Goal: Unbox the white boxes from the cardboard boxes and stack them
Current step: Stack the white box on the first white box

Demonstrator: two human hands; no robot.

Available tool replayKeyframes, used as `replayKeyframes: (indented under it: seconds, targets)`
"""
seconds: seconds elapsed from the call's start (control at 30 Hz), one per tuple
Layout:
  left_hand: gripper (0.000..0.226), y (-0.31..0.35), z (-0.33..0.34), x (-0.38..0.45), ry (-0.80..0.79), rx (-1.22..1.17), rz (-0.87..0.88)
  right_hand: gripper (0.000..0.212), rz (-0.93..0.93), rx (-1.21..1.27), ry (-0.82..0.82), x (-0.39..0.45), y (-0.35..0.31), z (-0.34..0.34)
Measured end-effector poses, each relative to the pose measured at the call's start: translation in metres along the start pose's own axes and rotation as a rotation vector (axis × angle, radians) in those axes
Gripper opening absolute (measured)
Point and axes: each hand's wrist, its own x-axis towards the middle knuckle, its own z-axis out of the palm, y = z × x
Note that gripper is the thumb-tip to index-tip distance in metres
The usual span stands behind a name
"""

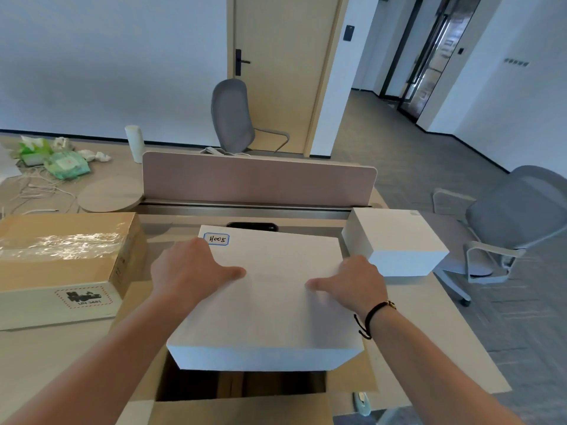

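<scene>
At the counter's near edge an open cardboard box [239, 394] gaped, and the labelled white box [267, 305] hung just above its mouth, long axis running away from the person. The left hand [190, 271] and right hand [352, 282] clasped its opposite sides, thumbs on top. Another white box [395, 240] sat near the counter's right edge, closer to the right hand, with a taped cardboard box [64, 259] at the left edge.

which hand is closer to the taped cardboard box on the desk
Left. The left hand grips the held white box's left edge, beside the taped cardboard box; the right hand grips the opposite edge, farther away.
</scene>
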Motion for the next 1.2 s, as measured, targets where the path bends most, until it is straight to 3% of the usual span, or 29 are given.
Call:
replayKeyframes:
  seconds: [0.4, 0.77, 0.93, 1.2]
  targets:
    - [0.065, 0.128, 0.016, 0.015, -0.014, -0.069, -0.003, 0.062, 0.009, -0.006, 0.008, 0.083, 0.070, -0.077]
    - [0.066, 0.338, 0.079, 0.059, -0.029, -0.107, -0.046, 0.056, -0.023, -0.059, -0.026, 0.229, 0.202, -0.179]
    - [0.066, 0.407, 0.091, 0.090, -0.025, -0.118, -0.051, 0.052, -0.004, -0.037, -0.034, 0.284, 0.229, -0.220]
    - [0.059, 0.475, 0.133, 0.138, -0.116, -0.115, -0.047, 0.050, 0.056, -0.036, -0.084, 0.363, 0.264, -0.231]
